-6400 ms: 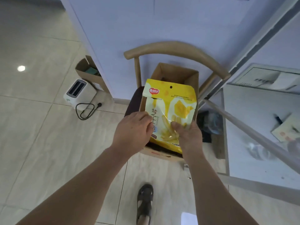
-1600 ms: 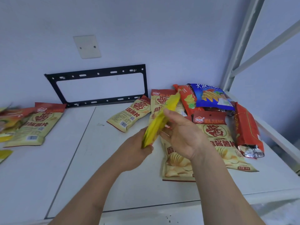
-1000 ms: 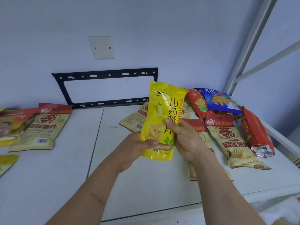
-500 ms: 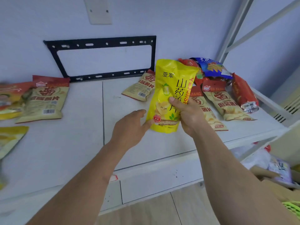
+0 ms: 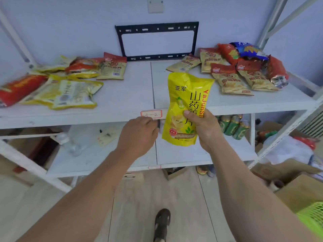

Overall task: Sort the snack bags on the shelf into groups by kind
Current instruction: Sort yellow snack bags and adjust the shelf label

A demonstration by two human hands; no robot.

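My right hand (image 5: 203,127) grips a yellow snack bag (image 5: 185,102) upright in front of the white shelf (image 5: 132,95), thumb across its front. My left hand (image 5: 139,135) hangs just left of the bag with loosely curled fingers, holding nothing. On the shelf's right lies a pile of tan-and-red chip bags (image 5: 230,81), with red bags (image 5: 277,70) and a blue bag (image 5: 248,49) behind. On the left lie yellow bags (image 5: 70,95), a tan-and-red bag (image 5: 113,67) and a red bag (image 5: 19,88).
A black metal bracket (image 5: 157,41) hangs on the wall behind the shelf. The lower shelf holds green cans (image 5: 232,126) and a clear bottle (image 5: 70,142). Cardboard boxes (image 5: 300,193) and a green basket (image 5: 312,219) stand at the right. My sandalled foot (image 5: 162,224) is on the floor.
My view has pulled back and tilted down, showing both shelves and the floor. The left hand has come off the yellow bag, which the right hand alone holds lower and nearer the shelf edge.
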